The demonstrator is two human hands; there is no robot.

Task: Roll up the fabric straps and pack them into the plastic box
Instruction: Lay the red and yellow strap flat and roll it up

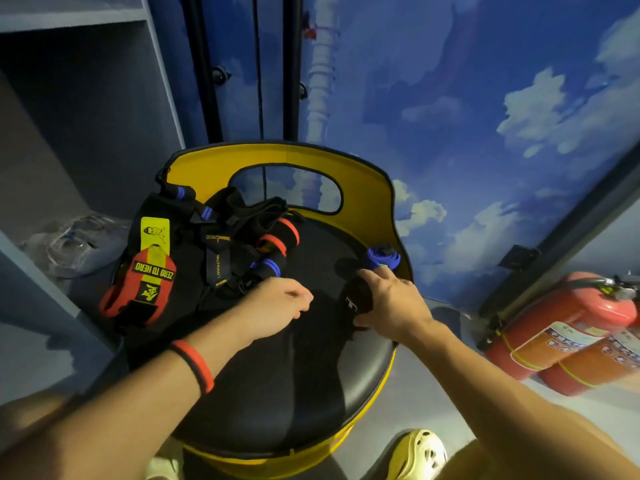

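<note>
A pile of fabric straps lies on the black seat of a yellow chair [346,168]: a red and yellow "ZERO TO HERO" strap [145,282], black straps with red bands [277,237] and blue bands [266,268]. A rolled blue strap [382,256] sits at the seat's right edge. My right hand [391,303] grips a rolled black strap [356,299] just in front of the blue roll. My left hand [280,303] hovers over the seat's middle with fingers curled; whether it pinches a strap end is unclear. A clear plastic box [72,240] stands on the shelf at left.
Two red fire extinguishers [568,334] lie on the floor at right. A grey shelf unit [69,98] fills the left side. A wall with painted clouds stands behind the chair. My foot in a yellow clog [419,452] is below the seat.
</note>
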